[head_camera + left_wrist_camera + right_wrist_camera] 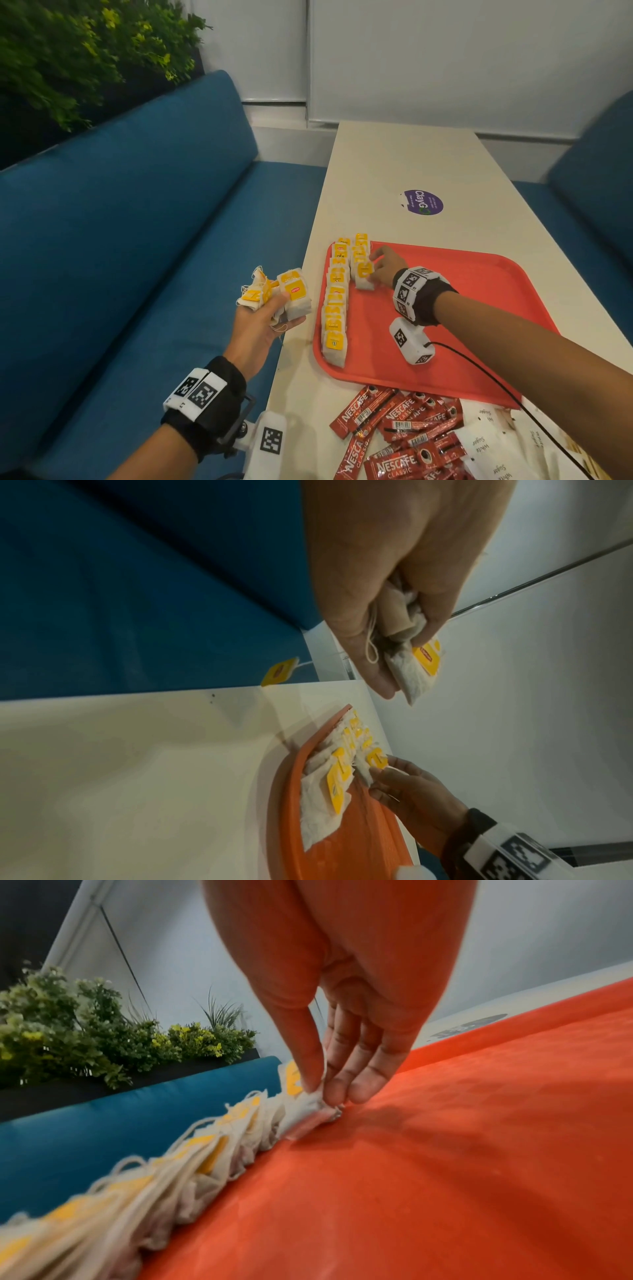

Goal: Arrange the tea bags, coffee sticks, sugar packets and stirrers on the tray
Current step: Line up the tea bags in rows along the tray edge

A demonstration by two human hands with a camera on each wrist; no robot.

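A red tray (455,308) lies on the white table. Along its left edge runs a row of yellow-tagged tea bags (334,308), with a shorter second row (361,253) beside it. My right hand (380,265) pinches the nearest tea bag of that second row (363,277) down on the tray; thumb and fingertips (337,1093) squeeze its edge (313,1110). My left hand (263,318) holds a bunch of tea bags (281,294) over the table's left edge, gripped in the palm (411,647). Red coffee sticks (397,431) and white sugar packets (483,445) lie near the front.
A blue bench (137,240) runs along the table's left side, another blue seat (596,192) on the right. A purple sticker (423,202) marks the table beyond the tray. A black cable (496,380) crosses the tray's near right corner. Green plants (68,51) stand behind the bench.
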